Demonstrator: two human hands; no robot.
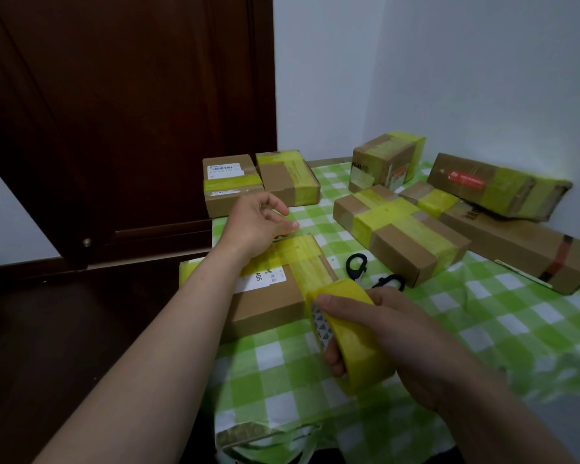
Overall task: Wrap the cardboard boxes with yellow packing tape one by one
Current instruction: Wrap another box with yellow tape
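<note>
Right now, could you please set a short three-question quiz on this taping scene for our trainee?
1. True or false: the right hand holds the yellow tape roll.
2. Where do the black scissors lie? A on the box being taped; B on the checked tablecloth, right of that box; C on the floor.
3. Which hand rests at the far end of the box being taped?

Key: 1 true; 2 B; 3 the left hand.
</note>
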